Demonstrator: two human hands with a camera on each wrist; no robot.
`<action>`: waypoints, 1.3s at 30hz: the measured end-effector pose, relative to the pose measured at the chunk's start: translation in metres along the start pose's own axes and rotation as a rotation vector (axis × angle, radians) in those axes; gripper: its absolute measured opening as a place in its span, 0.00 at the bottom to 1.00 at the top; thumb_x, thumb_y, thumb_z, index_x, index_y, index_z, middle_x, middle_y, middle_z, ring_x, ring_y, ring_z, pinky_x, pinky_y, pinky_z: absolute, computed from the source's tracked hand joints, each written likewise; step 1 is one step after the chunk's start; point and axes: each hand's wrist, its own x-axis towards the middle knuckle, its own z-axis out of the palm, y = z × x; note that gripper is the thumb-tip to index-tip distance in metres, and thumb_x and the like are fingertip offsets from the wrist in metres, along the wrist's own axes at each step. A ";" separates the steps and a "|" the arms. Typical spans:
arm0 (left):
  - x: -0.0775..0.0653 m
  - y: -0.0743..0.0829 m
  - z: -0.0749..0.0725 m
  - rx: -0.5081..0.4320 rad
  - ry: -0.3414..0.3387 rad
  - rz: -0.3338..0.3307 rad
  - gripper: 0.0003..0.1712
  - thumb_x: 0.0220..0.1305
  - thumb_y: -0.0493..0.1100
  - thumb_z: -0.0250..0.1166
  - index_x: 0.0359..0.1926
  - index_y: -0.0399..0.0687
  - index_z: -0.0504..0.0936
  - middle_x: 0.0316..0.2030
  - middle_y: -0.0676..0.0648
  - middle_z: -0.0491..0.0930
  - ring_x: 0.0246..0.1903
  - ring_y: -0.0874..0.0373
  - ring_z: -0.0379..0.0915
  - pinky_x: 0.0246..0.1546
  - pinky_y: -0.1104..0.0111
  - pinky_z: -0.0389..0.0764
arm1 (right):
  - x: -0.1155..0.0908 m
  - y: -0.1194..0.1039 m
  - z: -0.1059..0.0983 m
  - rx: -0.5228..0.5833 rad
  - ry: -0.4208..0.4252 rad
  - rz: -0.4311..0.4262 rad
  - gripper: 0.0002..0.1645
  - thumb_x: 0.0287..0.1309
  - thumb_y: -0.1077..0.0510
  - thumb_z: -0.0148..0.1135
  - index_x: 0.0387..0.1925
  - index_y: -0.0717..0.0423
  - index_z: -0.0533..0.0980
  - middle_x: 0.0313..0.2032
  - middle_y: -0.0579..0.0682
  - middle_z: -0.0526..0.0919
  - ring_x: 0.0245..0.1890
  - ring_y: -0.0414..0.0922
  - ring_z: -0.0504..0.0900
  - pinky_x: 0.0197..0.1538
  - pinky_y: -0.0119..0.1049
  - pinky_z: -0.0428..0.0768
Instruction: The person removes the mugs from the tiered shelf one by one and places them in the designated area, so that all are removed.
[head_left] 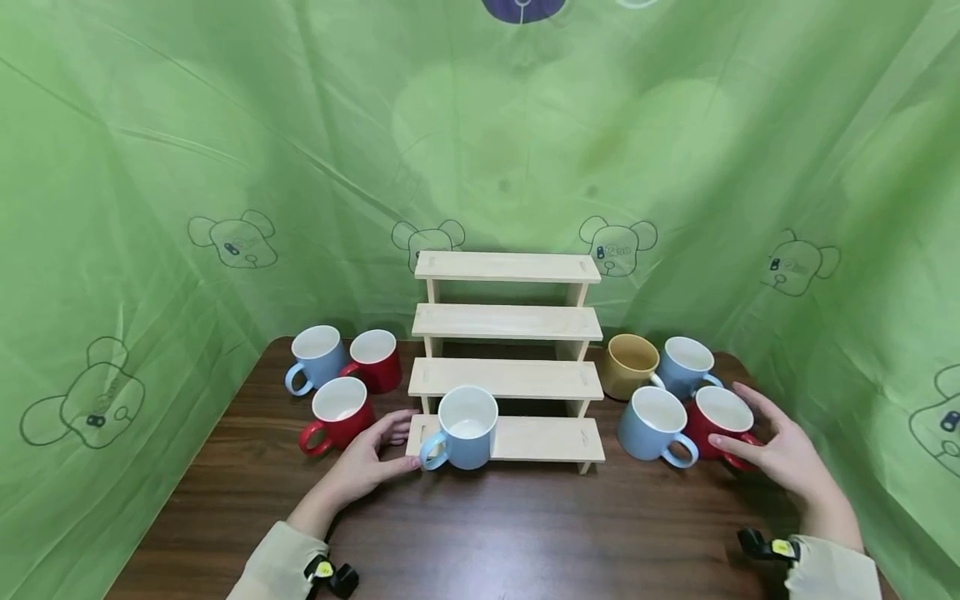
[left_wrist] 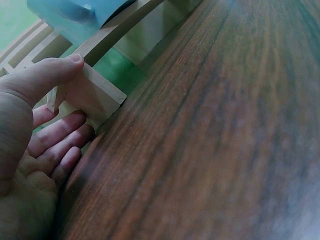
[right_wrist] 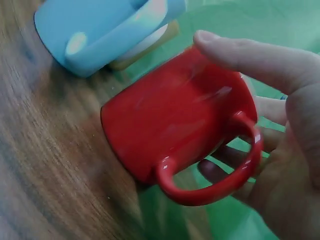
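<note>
My left hand (head_left: 372,457) holds the left end of the pale wooden tiered rack (head_left: 547,437), thumb at the front corner of the lowest step. Its other fingers curl by the end panel (left_wrist: 95,95) in the left wrist view. A light blue mug (head_left: 471,437) stands upright on that step, just right of the thumb, handle to the left. At the right, my right hand (head_left: 787,450) grips a red mug (right_wrist: 175,110) across its upper part, with the thumb on one side and fingers round the other. The mug's handle (right_wrist: 220,192) points toward the palm; its base is at the tabletop.
Beside the held mug stand a near blue mug (head_left: 647,429), a far blue mug (head_left: 678,379) and a yellow mug (head_left: 621,379). Left of the rack are a blue mug (head_left: 324,367) and two red mugs, the nearer (head_left: 347,423) close to my left hand. Green cloth (head_left: 187,350) surrounds the wooden table (head_left: 525,533).
</note>
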 end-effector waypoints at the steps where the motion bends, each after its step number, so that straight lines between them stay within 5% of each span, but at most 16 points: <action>1: -0.001 -0.001 0.000 0.002 -0.002 -0.007 0.44 0.64 0.49 0.82 0.77 0.51 0.73 0.64 0.48 0.84 0.64 0.49 0.80 0.70 0.52 0.78 | -0.004 -0.003 0.000 0.017 0.029 -0.012 0.60 0.61 0.47 0.83 0.86 0.48 0.59 0.73 0.66 0.74 0.54 0.21 0.69 0.50 0.25 0.72; 7: -0.005 -0.002 0.002 -0.006 -0.001 -0.017 0.44 0.65 0.49 0.82 0.77 0.51 0.73 0.64 0.48 0.84 0.65 0.49 0.79 0.70 0.57 0.78 | -0.021 -0.033 0.003 0.025 0.287 -0.144 0.53 0.54 0.55 0.88 0.79 0.44 0.72 0.65 0.32 0.76 0.61 0.19 0.68 0.56 0.13 0.61; 12: -0.004 -0.002 0.001 -0.005 0.001 -0.014 0.44 0.65 0.49 0.82 0.77 0.52 0.73 0.64 0.48 0.84 0.65 0.49 0.80 0.70 0.57 0.78 | -0.027 -0.069 0.013 0.053 0.346 -0.262 0.47 0.49 0.65 0.88 0.71 0.51 0.79 0.60 0.34 0.81 0.54 0.24 0.77 0.50 0.12 0.73; 18: -0.003 -0.001 0.001 -0.012 0.004 -0.003 0.44 0.64 0.48 0.83 0.77 0.52 0.73 0.64 0.47 0.84 0.65 0.49 0.80 0.70 0.58 0.78 | -0.033 -0.117 0.039 0.153 0.210 -0.444 0.45 0.45 0.74 0.86 0.68 0.59 0.80 0.61 0.57 0.85 0.55 0.33 0.84 0.52 0.17 0.80; 23: -0.001 0.001 0.002 -0.011 0.002 0.009 0.44 0.64 0.47 0.82 0.77 0.50 0.73 0.64 0.47 0.84 0.64 0.48 0.80 0.69 0.60 0.78 | -0.040 -0.137 0.070 0.139 0.015 -0.397 0.37 0.58 0.61 0.84 0.68 0.53 0.79 0.59 0.54 0.88 0.52 0.39 0.89 0.55 0.25 0.84; 27: -0.001 0.002 0.002 -0.013 0.009 0.012 0.44 0.64 0.47 0.83 0.77 0.50 0.73 0.63 0.47 0.85 0.64 0.49 0.80 0.69 0.61 0.79 | -0.042 -0.142 0.093 0.086 -0.081 -0.396 0.41 0.60 0.54 0.85 0.71 0.54 0.76 0.63 0.54 0.86 0.53 0.50 0.91 0.56 0.42 0.88; 31: -0.001 0.001 0.002 -0.012 0.006 0.014 0.44 0.64 0.47 0.83 0.77 0.50 0.73 0.64 0.47 0.85 0.64 0.48 0.80 0.69 0.60 0.78 | -0.040 -0.143 0.113 0.087 -0.124 -0.413 0.49 0.58 0.53 0.86 0.74 0.62 0.71 0.67 0.63 0.82 0.57 0.62 0.89 0.59 0.57 0.86; 39: 0.000 0.000 0.001 -0.007 0.008 0.008 0.44 0.64 0.48 0.83 0.77 0.53 0.73 0.64 0.48 0.84 0.64 0.49 0.80 0.69 0.59 0.78 | -0.030 -0.133 0.139 0.080 -0.121 -0.381 0.56 0.56 0.51 0.87 0.75 0.71 0.66 0.69 0.68 0.79 0.62 0.63 0.86 0.63 0.63 0.82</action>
